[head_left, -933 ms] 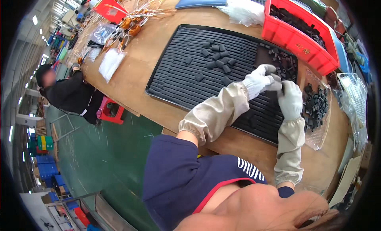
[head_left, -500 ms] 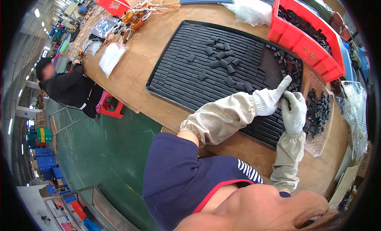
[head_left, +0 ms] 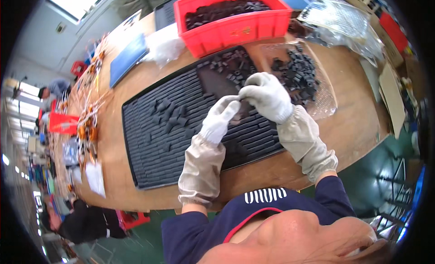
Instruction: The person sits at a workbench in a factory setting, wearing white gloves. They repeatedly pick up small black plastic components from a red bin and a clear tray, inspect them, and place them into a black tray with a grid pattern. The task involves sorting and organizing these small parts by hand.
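Note:
Both my hands wear white gloves and beige sleeve covers. They meet over the right part of a long black ribbed tray (head_left: 149, 150) on a wooden table (head_left: 353, 123). My left hand (head_left: 220, 119) stretches its fingers toward my right hand (head_left: 268, 97), and their fingertips touch. My right hand is curled closed; what it holds is hidden. Small black blocks (head_left: 170, 115) lie scattered on the tray's middle and far end. Just right of my right hand, a loose heap of black blocks (head_left: 299, 73) sits on clear plastic.
A red bin (head_left: 235, 26) full of black parts stands beyond the tray. A blue flat pad (head_left: 128, 59) and orange-tipped wire bundles (head_left: 88, 128) lie at the left end. Clear bags (head_left: 344, 23) and cardboard (head_left: 392, 91) are at right. A seated person (head_left: 86, 221) works at lower left.
The view has swung round, so the tray now runs left to right. My hands have stayed together over the tray's end near the heap of blocks, fingertips now touching.

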`<act>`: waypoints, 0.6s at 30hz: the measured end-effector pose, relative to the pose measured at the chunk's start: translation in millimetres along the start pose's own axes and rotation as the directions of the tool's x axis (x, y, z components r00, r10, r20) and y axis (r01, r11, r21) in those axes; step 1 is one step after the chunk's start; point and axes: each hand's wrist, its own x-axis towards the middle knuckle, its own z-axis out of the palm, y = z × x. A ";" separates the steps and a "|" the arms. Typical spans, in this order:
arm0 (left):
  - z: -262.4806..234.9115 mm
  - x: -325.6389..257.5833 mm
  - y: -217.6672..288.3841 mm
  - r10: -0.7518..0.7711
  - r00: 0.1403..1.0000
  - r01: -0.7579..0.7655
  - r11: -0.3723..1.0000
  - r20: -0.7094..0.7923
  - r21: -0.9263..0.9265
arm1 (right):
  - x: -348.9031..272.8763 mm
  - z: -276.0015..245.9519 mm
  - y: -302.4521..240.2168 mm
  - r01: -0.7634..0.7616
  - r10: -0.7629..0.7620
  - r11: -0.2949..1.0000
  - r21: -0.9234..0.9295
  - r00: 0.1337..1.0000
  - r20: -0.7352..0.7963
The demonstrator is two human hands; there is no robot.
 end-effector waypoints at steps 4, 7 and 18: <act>-3.3 2.9 -3.3 -0.007 0.994 0.012 0.999 0.107 -0.047 | -6.5 -7.4 -2.0 0.035 -0.032 0.996 -0.076 0.999 0.042; -2.2 0.8 0.9 -0.019 0.998 0.018 1.000 0.061 0.012 | -7.4 -6.1 -3.1 0.041 -0.038 0.998 -0.052 0.998 0.057; -2.5 2.7 -4.4 0.110 0.994 -0.111 0.992 -0.023 -0.062 | -12.0 13.6 -12.3 -0.389 0.437 0.666 0.636 0.895 0.091</act>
